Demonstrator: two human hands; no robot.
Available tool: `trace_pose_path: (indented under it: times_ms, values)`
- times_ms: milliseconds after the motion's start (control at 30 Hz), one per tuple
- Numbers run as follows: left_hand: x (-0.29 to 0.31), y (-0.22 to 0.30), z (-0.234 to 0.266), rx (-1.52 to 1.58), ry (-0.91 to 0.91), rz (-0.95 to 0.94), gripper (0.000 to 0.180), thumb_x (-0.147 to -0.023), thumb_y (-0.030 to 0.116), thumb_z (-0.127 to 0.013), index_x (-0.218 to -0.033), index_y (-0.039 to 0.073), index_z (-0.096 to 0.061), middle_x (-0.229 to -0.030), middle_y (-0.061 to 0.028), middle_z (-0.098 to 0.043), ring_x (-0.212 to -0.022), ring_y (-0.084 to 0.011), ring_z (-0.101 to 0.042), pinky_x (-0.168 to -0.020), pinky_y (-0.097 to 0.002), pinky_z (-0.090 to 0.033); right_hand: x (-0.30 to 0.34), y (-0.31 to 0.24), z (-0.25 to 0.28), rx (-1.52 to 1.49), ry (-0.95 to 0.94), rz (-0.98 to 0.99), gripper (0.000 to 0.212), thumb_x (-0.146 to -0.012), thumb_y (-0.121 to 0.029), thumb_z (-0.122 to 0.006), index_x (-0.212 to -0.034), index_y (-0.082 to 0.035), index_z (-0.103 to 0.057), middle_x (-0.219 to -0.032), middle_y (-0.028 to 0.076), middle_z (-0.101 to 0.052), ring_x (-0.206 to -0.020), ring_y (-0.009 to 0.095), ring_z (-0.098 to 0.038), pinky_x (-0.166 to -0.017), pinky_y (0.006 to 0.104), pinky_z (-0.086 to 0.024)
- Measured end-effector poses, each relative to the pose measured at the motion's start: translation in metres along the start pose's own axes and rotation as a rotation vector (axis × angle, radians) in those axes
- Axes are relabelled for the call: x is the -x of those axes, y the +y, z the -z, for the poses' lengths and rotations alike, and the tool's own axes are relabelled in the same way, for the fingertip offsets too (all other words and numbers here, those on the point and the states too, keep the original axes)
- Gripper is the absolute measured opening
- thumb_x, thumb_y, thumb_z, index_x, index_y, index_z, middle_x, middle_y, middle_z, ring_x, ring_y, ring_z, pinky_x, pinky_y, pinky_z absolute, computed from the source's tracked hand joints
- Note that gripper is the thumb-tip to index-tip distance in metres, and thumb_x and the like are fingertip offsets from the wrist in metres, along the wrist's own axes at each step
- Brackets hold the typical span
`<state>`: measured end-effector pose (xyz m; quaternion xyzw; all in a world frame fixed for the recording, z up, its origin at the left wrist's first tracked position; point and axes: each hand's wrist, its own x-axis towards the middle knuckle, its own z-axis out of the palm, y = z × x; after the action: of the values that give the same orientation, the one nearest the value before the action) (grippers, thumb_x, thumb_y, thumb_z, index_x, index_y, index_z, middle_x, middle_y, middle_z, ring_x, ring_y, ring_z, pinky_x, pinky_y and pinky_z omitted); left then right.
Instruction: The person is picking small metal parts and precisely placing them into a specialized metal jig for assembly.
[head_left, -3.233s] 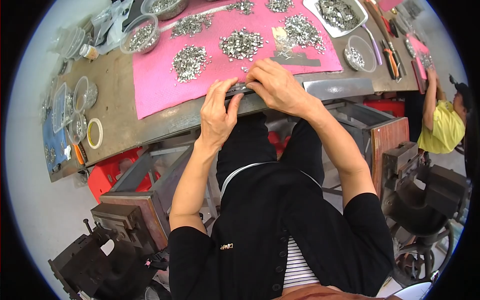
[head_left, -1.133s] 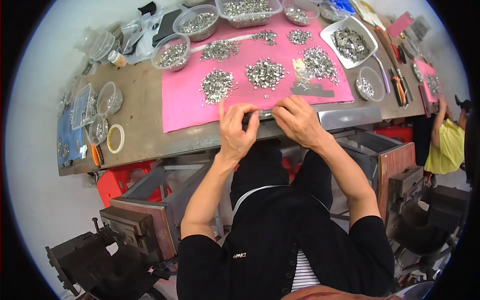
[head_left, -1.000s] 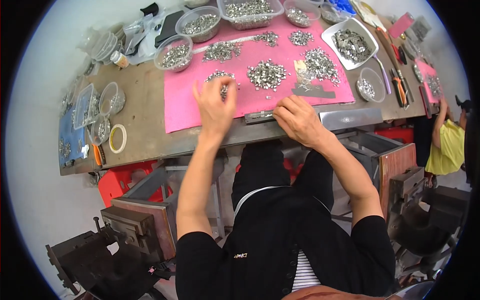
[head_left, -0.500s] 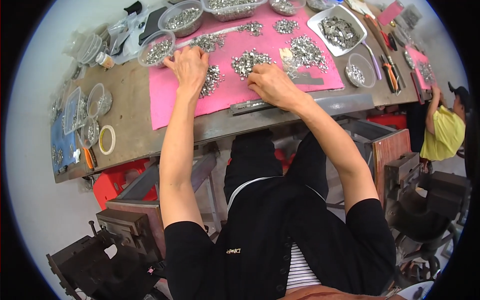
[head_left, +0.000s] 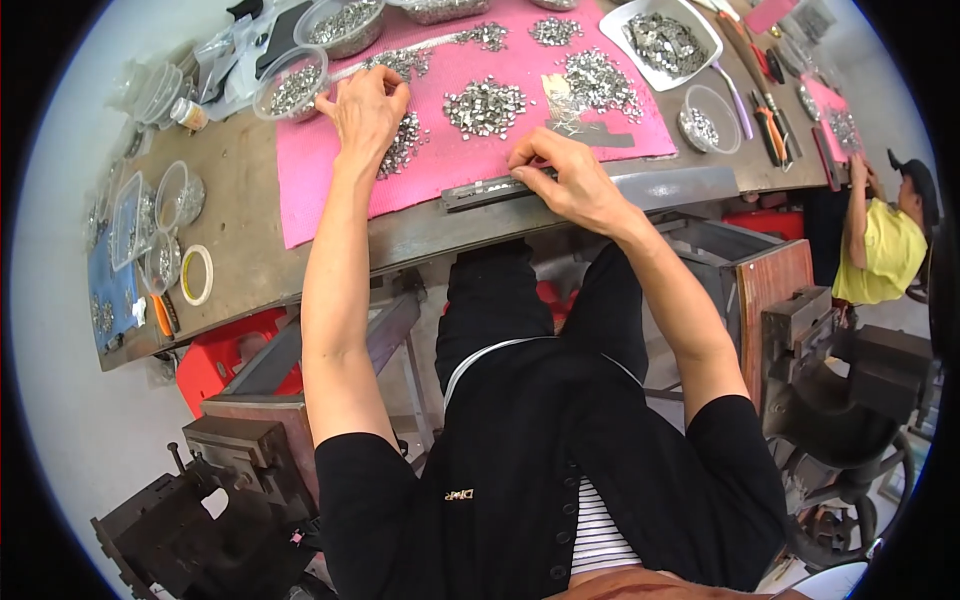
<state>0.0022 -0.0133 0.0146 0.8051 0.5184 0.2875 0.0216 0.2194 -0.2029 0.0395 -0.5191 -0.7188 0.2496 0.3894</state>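
Observation:
My left hand (head_left: 368, 115) is bent over a pile of small shiny metal pieces (head_left: 400, 66) on the pink mat (head_left: 455, 150). Its fingers curl down together, the outer one sticking out toward a round clear tub (head_left: 291, 92) of similar pieces; what the tips hold, if anything, is hidden. My right hand (head_left: 572, 180) is closed in a pinch, thumb against forefinger, over the right end of a dark narrow metal bar (head_left: 490, 191) along the mat's front edge. Small bright pieces sit in a row on that bar. Anything inside the pinch is too small to name.
More piles of metal pieces (head_left: 485, 107) lie on the mat. A white tray (head_left: 708, 30) and a small tub (head_left: 735, 128) stand right, beside orange-handled pliers (head_left: 770, 135). A tape roll (head_left: 197, 275) lies left. A person in a yellow top (head_left: 880, 250) works at far right.
My right hand has moved from beside the middle pile toward me, over the bar, with its fingers in a pinch. My left hand stays at its pile. The whole view has shifted slightly.

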Motion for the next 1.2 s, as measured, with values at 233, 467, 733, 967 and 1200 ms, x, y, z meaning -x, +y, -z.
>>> trace_pose_path:
  times_ms: [233, 467, 733, 967, 1200]
  values:
    - [0.034, 0.036, 0.028, 0.095, -0.005, -0.243, 0.009, -0.084, 0.022, -0.07, -0.088, 0.014, -0.071, -0.088, -0.0015, -0.068, -0.092, -0.0243, -0.061, -0.104, -0.059, -0.027, 0.014, 0.01, -0.014, 0.178, 0.115, 0.095, 0.011, -0.085, -0.004, -0.069, -0.094, -0.002, -0.062, -0.092, 0.01, -0.064, -0.088, 0.029, -0.062, -0.079, 0.0374, -0.047]
    - [0.064, 0.051, 0.036, 0.016, -0.098, -0.373, 0.009, -0.081, 0.02, -0.074, -0.088, 0.015, -0.071, -0.086, -0.0035, -0.064, -0.093, -0.0259, -0.06, -0.101, -0.0568, -0.031, 0.015, 0.007, -0.017, 0.237, 0.161, 0.162, 0.012, -0.084, -0.004, -0.071, -0.092, -0.004, -0.063, -0.09, 0.008, -0.064, -0.088, 0.028, -0.062, -0.079, 0.0365, -0.045]
    - [0.068, 0.049, 0.027, 0.103, -0.115, -0.377, 0.009, -0.084, 0.019, -0.074, -0.09, 0.013, -0.072, -0.09, -0.0048, -0.063, -0.096, -0.0255, -0.059, -0.102, -0.0559, -0.032, 0.017, 0.008, -0.018, 0.379, 0.21, 0.349, 0.016, -0.081, -0.005, -0.073, -0.095, -0.005, -0.066, -0.094, 0.006, -0.065, -0.088, 0.025, -0.063, -0.081, 0.0361, -0.045]
    - [0.07, 0.052, 0.029, 0.073, -0.085, -0.44, 0.009, -0.083, 0.015, -0.075, -0.09, 0.012, -0.071, -0.091, -0.0042, -0.062, -0.096, -0.0257, -0.059, -0.1, -0.0543, -0.033, 0.022, -0.001, -0.004, 0.438, 0.11, 0.399, 0.02, -0.081, -0.008, -0.073, -0.1, -0.006, -0.071, -0.101, 0.005, -0.067, -0.092, 0.024, -0.063, -0.087, 0.0375, -0.045]
    - [0.084, 0.061, 0.03, 0.36, -0.116, -0.308, 0.006, -0.091, 0.009, -0.066, -0.095, 0.006, -0.063, -0.087, -0.0082, -0.064, -0.084, -0.0248, -0.06, -0.085, -0.0422, -0.044, 0.033, 0.014, -0.002, 0.243, 0.223, 0.233, 0.023, -0.086, -0.011, -0.072, -0.109, -0.006, -0.071, -0.107, 0.008, -0.07, -0.101, 0.025, -0.066, -0.091, 0.0377, -0.046]
